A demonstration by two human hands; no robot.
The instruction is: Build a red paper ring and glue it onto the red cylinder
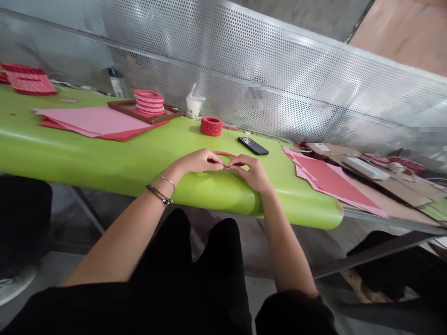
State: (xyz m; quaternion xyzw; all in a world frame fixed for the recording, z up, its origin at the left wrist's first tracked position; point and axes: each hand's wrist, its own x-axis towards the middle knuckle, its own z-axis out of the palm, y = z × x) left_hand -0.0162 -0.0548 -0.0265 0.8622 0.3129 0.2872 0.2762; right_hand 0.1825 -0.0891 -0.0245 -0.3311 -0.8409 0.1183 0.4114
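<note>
Close to the front edge of the green table cover (139, 163), my left hand (202, 161) and my right hand (250, 171) pinch a thin red paper strip (223, 153). The strip curves in a loop behind my fingers, and its two ends come together between my fingertips. Both hands are closed, thumb against fingers; part of the strip is hidden by them. Just beyond lies a red ring-shaped coil (211, 126). To the right of it a black phone (253, 145) rests on the cover.
Pink and red sheets (94, 122) lie left, beside a brown tray (122, 108) bearing stacked pink rings (149, 102). A white cup (193, 106) stands at the back. More red sheets (331, 177) and a white power strip (366, 168) are right. A perforated metal panel (237, 60) closes the rear.
</note>
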